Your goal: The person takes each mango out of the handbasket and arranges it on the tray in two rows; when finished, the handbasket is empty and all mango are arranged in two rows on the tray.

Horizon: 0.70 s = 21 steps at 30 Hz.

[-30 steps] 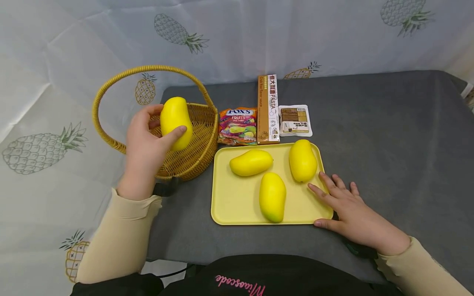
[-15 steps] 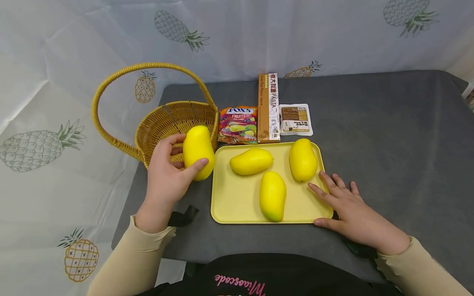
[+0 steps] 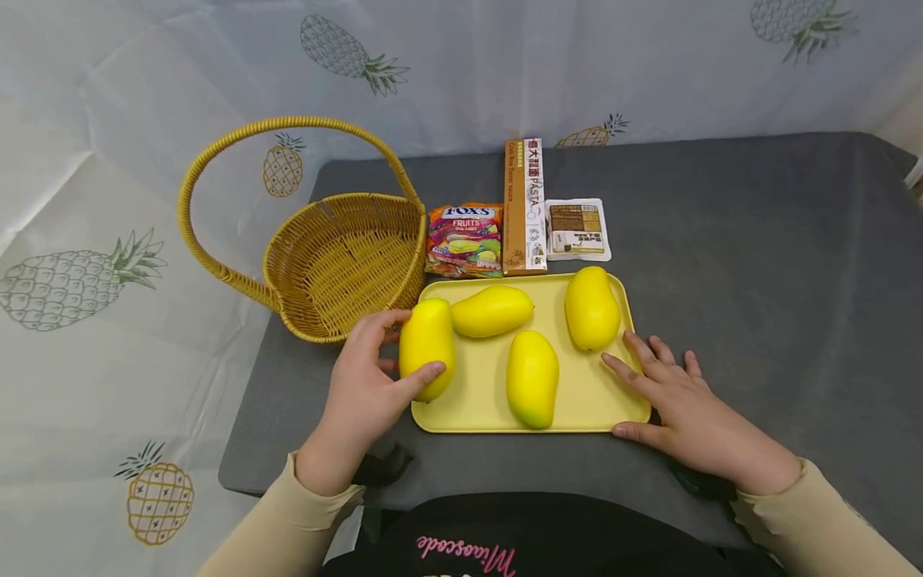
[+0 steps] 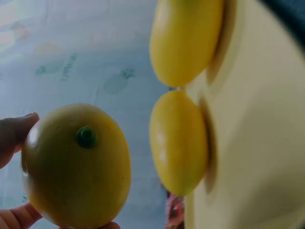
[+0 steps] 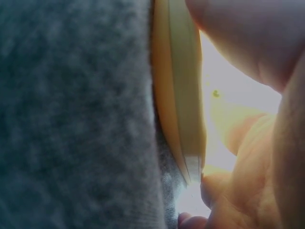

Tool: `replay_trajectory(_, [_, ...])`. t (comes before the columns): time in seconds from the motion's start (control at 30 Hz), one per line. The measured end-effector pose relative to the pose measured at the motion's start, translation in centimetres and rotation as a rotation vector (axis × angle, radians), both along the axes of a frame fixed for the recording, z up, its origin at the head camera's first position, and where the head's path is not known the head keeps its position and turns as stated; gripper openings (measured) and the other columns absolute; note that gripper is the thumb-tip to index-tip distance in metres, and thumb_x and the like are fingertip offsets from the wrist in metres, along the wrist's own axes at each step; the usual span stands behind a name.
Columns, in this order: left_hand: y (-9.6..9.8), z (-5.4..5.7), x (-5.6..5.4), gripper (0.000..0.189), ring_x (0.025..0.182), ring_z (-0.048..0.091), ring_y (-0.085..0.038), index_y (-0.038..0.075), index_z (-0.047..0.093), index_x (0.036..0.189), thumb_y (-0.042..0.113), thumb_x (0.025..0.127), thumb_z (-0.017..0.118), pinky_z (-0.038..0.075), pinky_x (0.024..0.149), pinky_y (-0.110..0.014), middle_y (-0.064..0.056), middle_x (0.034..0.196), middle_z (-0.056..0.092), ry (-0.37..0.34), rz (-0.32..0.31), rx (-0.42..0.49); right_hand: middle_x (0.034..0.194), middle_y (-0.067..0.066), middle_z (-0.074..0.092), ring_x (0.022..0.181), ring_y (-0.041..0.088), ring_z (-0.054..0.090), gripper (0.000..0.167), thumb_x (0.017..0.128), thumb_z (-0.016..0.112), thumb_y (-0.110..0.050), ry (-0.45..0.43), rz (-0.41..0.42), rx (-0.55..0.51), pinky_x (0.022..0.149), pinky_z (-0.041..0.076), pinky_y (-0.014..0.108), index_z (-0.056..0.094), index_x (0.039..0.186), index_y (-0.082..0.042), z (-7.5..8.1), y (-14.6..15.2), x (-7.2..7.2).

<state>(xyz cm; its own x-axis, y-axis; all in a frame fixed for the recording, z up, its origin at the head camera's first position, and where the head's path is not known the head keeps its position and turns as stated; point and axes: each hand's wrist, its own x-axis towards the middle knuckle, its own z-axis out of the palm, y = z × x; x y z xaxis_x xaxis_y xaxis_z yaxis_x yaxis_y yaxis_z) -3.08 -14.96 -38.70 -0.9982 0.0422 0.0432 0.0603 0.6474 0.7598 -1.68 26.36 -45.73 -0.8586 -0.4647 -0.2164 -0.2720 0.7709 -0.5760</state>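
Note:
My left hand [image 3: 371, 385] grips a yellow mango [image 3: 428, 349] between thumb and fingers, over the left end of a pale yellow tray [image 3: 476, 393]. In the left wrist view the held mango [image 4: 78, 167] hangs apart from the tray surface, its green stem end towards the camera. Three more mangoes lie on the tray: one sideways at the back left [image 3: 493, 311], one at the front middle [image 3: 532, 379], one at the right [image 3: 591, 308]. My right hand [image 3: 692, 417] rests at the tray's right edge with spread fingers, thumb and fingertips touching the rim [image 5: 188, 95].
A wicker basket [image 3: 346, 264] with a tall arched handle stands left of the tray. Behind the tray lie a candy bag [image 3: 465, 239], a pasta box [image 3: 525, 208] and a small white-rimmed packet [image 3: 578, 230]. A patterned curtain hangs behind the grey table [image 3: 757, 280].
The left hand has carried the mango from above the basket rightward and towards the body, to over the tray's left end. The right hand has stayed in place.

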Motion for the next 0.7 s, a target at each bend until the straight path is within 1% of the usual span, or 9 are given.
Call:
replay_trajectory(0.1, [0.1, -0.9, 0.1, 0.077, 0.126, 0.063, -0.032, 0.010, 0.059, 0.152, 0.032, 0.088, 0.096, 0.064, 0.091, -0.049, -0.012, 0.146, 0.058, -0.022, -0.006, -0.034, 0.186, 0.019, 0.008, 0.166, 0.061, 0.005, 0.097, 0.095, 0.083, -0.054, -0.001, -0.004, 0.001, 0.124, -0.004, 0.085, 0.036, 0.175, -0.025, 0.0, 0.0, 0.0])
replay_trajectory(0.23, [0.3, -1.9, 0.2, 0.078, 0.126, 0.064, -0.033, 0.010, 0.058, 0.152, 0.034, 0.088, 0.096, 0.065, 0.090, -0.049, -0.012, 0.145, 0.058, -0.061, -0.006, -0.091, 0.186, 0.019, 0.009, 0.166, 0.061, 0.006, 0.097, 0.094, 0.084, -0.053, -0.001, -0.006, 0.001, 0.125, -0.004, 0.085, 0.037, 0.174, -0.024, 0.1, 0.0, 0.0])
replay_trajectory(0.37, [0.4, -2.7, 0.2, 0.077, 0.122, 0.064, -0.034, 0.009, 0.058, 0.151, 0.035, 0.089, 0.096, 0.065, 0.088, -0.047, -0.013, 0.141, 0.059, -0.091, 0.010, -0.113, 0.185, 0.020, 0.009, 0.166, 0.062, 0.006, 0.097, 0.094, 0.083, -0.054, -0.004, -0.003, 0.002, 0.124, -0.004, 0.085, 0.037, 0.174, -0.023, 0.1, 0.0, 0.0])
replay_trajectory(0.53, [0.4, -3.1, 0.2, 0.074, 0.116, 0.064, -0.033, 0.008, 0.059, 0.150, 0.037, 0.091, 0.094, 0.060, 0.084, -0.042, -0.013, 0.136, 0.062, -0.104, 0.021, -0.139, 0.185, 0.021, 0.009, 0.165, 0.062, 0.006, 0.097, 0.094, 0.083, -0.054, 0.000, -0.003, 0.003, 0.124, -0.003, 0.086, 0.038, 0.174, -0.023, 0.1, 0.0, 0.0])
replay_trajectory(0.7, [0.5, -3.5, 0.3, 0.074, 0.115, 0.065, -0.034, 0.007, 0.061, 0.149, 0.038, 0.090, 0.094, 0.055, 0.088, -0.046, -0.013, 0.134, 0.064, -0.105, 0.033, -0.175, 0.185, 0.021, 0.009, 0.165, 0.062, 0.008, 0.096, 0.095, 0.083, -0.053, 0.016, 0.004, 0.002, 0.123, -0.002, 0.086, 0.038, 0.174, -0.023, 0.0, 0.0, 0.0])
